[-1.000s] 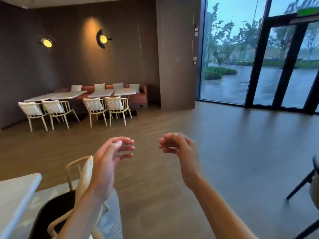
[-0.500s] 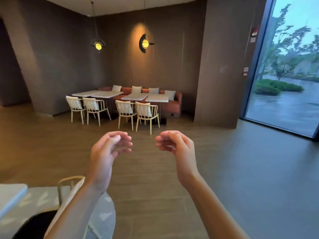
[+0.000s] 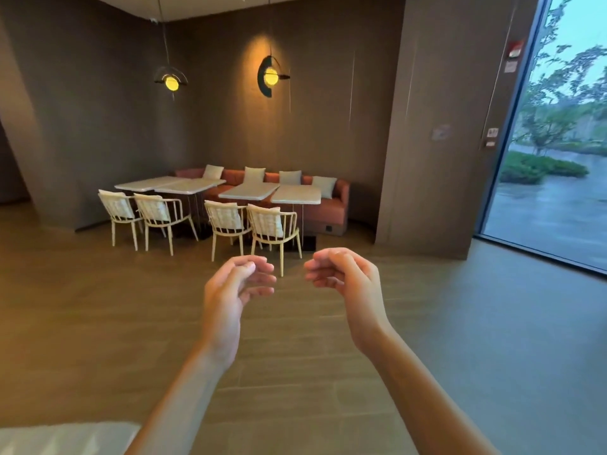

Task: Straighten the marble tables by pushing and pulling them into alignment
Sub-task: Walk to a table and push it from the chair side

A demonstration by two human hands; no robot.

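Note:
Several white marble tables stand in a row across the room in front of an orange bench: a left pair [image 3: 189,186] and a right pair [image 3: 295,194]. Their tops sit at slightly different angles to each other. My left hand [image 3: 235,290] and my right hand [image 3: 348,280] hover in mid-air in front of me, well short of the tables. Both have loosely curled fingers and hold nothing.
Several cream chairs [image 3: 266,226] with cushions stand in front of the tables. The orange bench [image 3: 331,205] carries pale pillows. A brown pillar [image 3: 437,126] rises at the right, beside a glass wall [image 3: 558,178]. Wooden floor lies between me and the tables. A pale surface [image 3: 65,438] shows at bottom left.
The view has turned left and moved closer to the tables, which look larger and more central. The chair beside me has dropped out of view. Both hands kept their pose.

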